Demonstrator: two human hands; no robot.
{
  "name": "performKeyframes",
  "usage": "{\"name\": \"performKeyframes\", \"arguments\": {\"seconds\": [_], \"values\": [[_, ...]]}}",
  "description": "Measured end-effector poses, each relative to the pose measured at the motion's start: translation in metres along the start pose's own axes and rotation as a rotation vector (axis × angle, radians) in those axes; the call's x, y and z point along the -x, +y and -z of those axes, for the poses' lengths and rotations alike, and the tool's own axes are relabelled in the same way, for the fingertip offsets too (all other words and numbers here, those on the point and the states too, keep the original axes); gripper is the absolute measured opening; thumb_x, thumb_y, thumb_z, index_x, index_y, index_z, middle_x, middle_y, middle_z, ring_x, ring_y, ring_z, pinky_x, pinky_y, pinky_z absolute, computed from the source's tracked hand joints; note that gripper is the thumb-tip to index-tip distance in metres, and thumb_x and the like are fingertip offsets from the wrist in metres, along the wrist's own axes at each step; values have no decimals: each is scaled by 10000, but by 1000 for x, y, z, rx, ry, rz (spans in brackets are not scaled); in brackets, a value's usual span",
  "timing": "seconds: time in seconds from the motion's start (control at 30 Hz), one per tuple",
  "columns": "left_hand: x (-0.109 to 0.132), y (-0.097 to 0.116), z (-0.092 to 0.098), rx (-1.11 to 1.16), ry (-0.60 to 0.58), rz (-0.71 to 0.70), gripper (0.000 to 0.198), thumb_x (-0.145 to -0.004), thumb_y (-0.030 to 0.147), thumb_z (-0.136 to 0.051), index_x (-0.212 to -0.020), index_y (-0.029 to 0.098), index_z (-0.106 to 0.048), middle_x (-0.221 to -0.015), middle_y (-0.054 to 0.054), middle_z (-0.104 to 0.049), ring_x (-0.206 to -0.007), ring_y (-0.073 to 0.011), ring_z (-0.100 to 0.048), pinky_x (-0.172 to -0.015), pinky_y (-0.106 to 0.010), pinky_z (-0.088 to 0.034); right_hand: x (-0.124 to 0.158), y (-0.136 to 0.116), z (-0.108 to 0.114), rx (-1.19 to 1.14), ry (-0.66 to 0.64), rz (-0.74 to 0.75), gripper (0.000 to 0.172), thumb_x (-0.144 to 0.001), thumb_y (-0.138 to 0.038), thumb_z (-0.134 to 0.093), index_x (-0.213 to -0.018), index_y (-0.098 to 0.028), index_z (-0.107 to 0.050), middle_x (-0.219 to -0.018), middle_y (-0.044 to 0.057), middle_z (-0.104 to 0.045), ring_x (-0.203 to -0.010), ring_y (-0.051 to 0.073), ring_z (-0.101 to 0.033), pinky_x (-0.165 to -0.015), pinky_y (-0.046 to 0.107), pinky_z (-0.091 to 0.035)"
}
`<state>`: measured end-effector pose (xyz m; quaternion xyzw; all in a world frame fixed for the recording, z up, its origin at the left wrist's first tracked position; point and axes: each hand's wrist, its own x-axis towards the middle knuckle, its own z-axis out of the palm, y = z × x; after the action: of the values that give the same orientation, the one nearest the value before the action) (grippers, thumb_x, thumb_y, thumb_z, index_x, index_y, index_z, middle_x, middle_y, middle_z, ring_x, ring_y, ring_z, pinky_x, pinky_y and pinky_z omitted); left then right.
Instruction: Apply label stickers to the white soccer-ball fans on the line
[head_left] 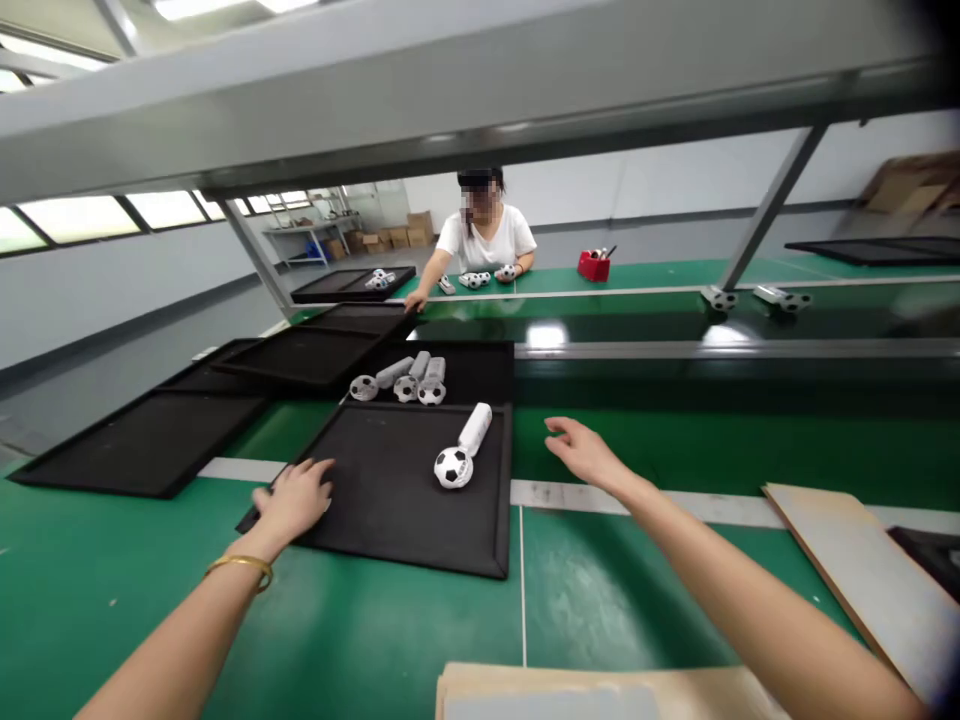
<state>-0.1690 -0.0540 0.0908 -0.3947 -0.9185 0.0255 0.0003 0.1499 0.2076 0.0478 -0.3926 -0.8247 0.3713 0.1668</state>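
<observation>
My left hand (295, 497) rests at the left edge of a black tray (390, 545), its fingers spread and nothing held. Over the green belt, to the right of that tray, my right hand (586, 452) hovers with slightly bent fingers, holding nothing. A gadget with a soccer-ball head and white handle (454, 467) lies on the tray's right part, apart from both hands. Behind it, several similar soccer-ball gadgets (406, 388) lie together on another black part of the tray (484, 372).
Across the belt, a person (487, 240) reaches a hand (415, 300) to black trays (315, 350). Another black tray (142, 440) lies left. A red box (594, 265) stands at the far side. Cardboard sheets (862, 570) lie right. A grey beam (450, 90) crosses overhead.
</observation>
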Motion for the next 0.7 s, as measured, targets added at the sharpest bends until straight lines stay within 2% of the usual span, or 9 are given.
{"name": "performKeyframes", "arguments": {"seconds": [0.1,0.17,0.27,0.33,0.37,0.43,0.57,0.63,0.7], "values": [[-3,70,11,28,-29,-218,464,-920,387,-409,-1343,210,-481,-1447,-94,-437,-1345,-235,-391,-1100,-357,-329,56,10,41,-6,-78,26,288,-913,-291,-505,-1137,-169,-639,-1048,92,-712,-902,215,-669,-770,314,-511],[-8,128,15,49,-31,-345,508,-931,477,-392,-1393,265,-404,-1488,-48,-375,-1371,-202,-343,-1115,-305,-299,90,11,63,6,-93,27,276,-897,-332,-510,-1071,-187,-668,-943,60,-732,-828,220,-672,-722,318,-500],[-19,209,10,52,-95,-418,593,-895,535,-453,-1424,297,-330,-1510,-82,-311,-1336,-307,-378,-1067,-421,-355,134,9,86,23,-47,-6,231,-888,-359,-512,-969,-221,-678,-896,23,-726,-812,215,-656,-724,317,-466],[-29,244,2,36,-166,-402,696,-858,512,-534,-1455,278,-264,-1465,-157,-348,-1273,-382,-438,-1002,-494,-397,159,9,89,-11,34,-21,215,-898,-369,-502,-915,-230,-667,-882,9,-716,-812,201,-649,-717,303,-458],[-34,254,-2,25,-196,-387,750,-844,489,-567,-1472,271,-222,-1435,-188,-373,-1244,-403,-463,-975,-512,-409,172,9,87,-42,73,-22,213,-907,-368,-496,-905,-232,-660,-878,5,-712,-811,192,-647,-712,294,-459],[-43,260,-7,10,-240,-361,838,-820,440,-618,-1493,269,-148,-1382,-218,-419,-1204,-419,-499,-949,-524,-420,200,13,74,-101,126,-19,202,-922,-353,-494,-905,-230,-653,-885,4,-706,-808,175,-645,-712,278,-466],[-50,243,3,34,-276,-330,902,-777,346,-672,-1491,272,-127,-1341,-220,-476,-1186,-419,-520,-952,-530,-415,254,27,32,-114,125,-72,192,-944,-303,-479,-927,-218,-650,-909,24,-698,-816,170,-638,-737,282,-479],[-45,239,9,89,-299,-338,899,-772,306,-657,-1487,227,-117,-1289,-218,-527,-1132,-386,-569,-916,-477,-458,271,34,12,-86,99,-70,201,-955,-276,-455,-942,-212,-645,-924,36,-685,-845,176,-635,-760,292,-485],[-34,245,11,176,-342,-397,856,-809,312,-591,-1482,201,-72,-1245,-186,-569,-1032,-304,-635,-835,-366,-514,278,35,-4,0,111,-49,203,-957,-264,-449,-966,-210,-644,-948,48,-673,-875,187,-634,-773,303,-494]]}}
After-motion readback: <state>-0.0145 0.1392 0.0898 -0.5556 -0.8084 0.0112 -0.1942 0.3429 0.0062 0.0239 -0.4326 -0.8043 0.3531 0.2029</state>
